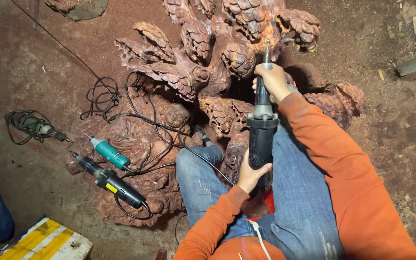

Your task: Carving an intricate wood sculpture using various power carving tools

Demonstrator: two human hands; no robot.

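1. Die grinder [262, 130], long, black and grey, is standing nearly upright over the person's lap, its thin bit pointing up into the reddish wood carving [203, 72] of pine-cone shapes.
2. Right hand [271, 81] is wrapping closed around the narrow neck of the grinder, close behind the bit, in its orange sleeve.
3. Left hand [251, 174] is cupping the thick black body from below, fingers closed on it, near the blue jeans [294, 192].
4. Judging from this hold, working well means keeping the front hand near the tip for steering and the rear hand carrying the weight, so the bit is only grazing the scales between the cones.
5. Cords [136, 110] are looping across the carving just beside the knees; keeping them away from the bit seems wise.
6. Lying unused on the carving's left part are a teal grinder [110, 153] and a black grinder [114, 183]; a third tool [34, 125] is resting on the dusty floor [30, 67].
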